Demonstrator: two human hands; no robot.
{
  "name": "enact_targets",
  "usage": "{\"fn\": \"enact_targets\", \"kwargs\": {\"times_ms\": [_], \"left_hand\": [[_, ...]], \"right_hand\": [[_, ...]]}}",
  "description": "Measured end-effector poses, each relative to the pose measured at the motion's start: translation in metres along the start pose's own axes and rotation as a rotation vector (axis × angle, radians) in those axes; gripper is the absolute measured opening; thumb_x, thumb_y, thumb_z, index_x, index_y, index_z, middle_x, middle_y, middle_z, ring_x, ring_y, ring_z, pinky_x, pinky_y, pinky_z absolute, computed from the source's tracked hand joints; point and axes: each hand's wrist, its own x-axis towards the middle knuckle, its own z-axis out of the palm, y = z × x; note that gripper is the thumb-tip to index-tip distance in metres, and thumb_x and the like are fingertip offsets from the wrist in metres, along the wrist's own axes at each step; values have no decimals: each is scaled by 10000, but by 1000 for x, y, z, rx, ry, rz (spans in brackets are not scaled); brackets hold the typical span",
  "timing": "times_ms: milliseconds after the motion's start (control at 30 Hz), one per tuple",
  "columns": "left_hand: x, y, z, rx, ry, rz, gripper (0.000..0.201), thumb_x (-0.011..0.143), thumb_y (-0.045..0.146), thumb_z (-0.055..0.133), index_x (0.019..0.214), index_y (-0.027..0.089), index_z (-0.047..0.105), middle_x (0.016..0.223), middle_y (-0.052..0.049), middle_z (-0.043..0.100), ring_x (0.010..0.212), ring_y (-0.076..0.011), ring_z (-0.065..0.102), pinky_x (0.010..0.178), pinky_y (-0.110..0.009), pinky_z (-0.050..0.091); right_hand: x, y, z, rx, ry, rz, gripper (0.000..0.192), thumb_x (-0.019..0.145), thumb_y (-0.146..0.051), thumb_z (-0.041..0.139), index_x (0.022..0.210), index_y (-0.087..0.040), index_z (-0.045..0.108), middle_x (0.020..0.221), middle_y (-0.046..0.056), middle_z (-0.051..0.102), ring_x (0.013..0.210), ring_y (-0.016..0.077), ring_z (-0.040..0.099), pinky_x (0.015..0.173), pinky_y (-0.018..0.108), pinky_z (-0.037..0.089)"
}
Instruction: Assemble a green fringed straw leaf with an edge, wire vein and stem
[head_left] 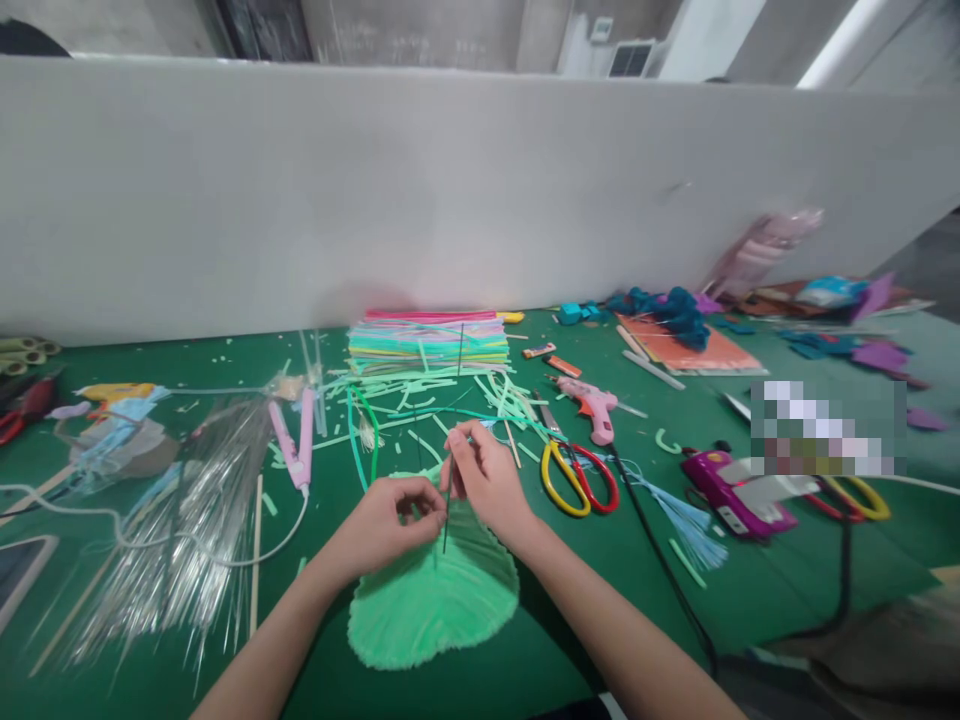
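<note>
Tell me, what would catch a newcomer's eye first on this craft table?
Probably the two hands in the middle: the left hand and right hand pinch a thin dark wire over a bright green fringed leaf shape on the green table. Behind them sits a stack of coloured strips. To the right lie yellow and red scissors and a pink glue gun.

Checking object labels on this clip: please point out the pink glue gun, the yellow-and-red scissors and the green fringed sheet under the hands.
pink glue gun (595,405), head view, on its body near the handle.
yellow-and-red scissors (559,478), head view, on the yellow handle loop.
green fringed sheet (435,600), head view, on its lower middle.
</note>
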Motion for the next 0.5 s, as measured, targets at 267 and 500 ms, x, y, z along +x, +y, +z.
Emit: {"fn": "enact_targets", "kwargs": {"times_ms": [267,500], "left_hand": [[1,1,4,33,74,-6,96,748,191,539,739,159,629,701,16,628,620,-103,486,583,-211,370],[2,1,6,16,71,-3,92,737,203,551,729,160,632,692,11,627,603,-106,476,570,-215,363]], "right_hand": [[-4,-5,2,-309,-25,-72,270,932,-410,454,764,-203,498,563,-49,474,492,99,423,484,214,305],[-4,-5,3,-407,-63,-78,350,992,-392,314,749,-218,498,556,-36,477,498,128,470,552,246,328]]}}
